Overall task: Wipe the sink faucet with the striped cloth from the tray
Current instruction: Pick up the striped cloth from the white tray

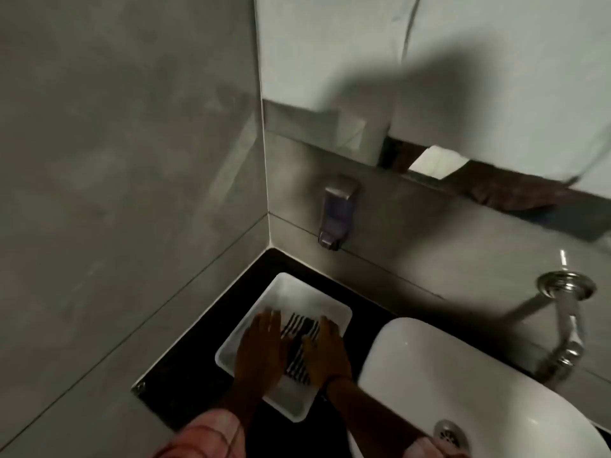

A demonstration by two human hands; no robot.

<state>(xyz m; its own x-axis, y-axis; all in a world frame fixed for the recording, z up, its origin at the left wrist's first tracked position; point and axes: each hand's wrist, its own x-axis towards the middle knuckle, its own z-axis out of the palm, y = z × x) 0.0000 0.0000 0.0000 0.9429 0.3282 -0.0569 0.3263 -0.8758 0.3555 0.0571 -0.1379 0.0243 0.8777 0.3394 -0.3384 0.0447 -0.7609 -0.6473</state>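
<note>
A black-and-white striped cloth (300, 345) lies flat in a white plastic tray (291, 287) on the dark counter. My left hand (263, 348) rests palm down on the cloth's left side, fingers spread. On its right side lies my right hand (325, 350), also flat. Neither hand grips the cloth. The chrome faucet (567, 322) juts from the wall at the right, above the white sink (429, 368). Both hands are well to the left of the faucet.
A soap dispenser (337, 211) hangs on the back wall above the tray. A mirror (429, 77) fills the upper right. Grey tiled walls meet in a corner behind the dark counter (198, 342). The sink drain (449, 433) shows at the bottom right.
</note>
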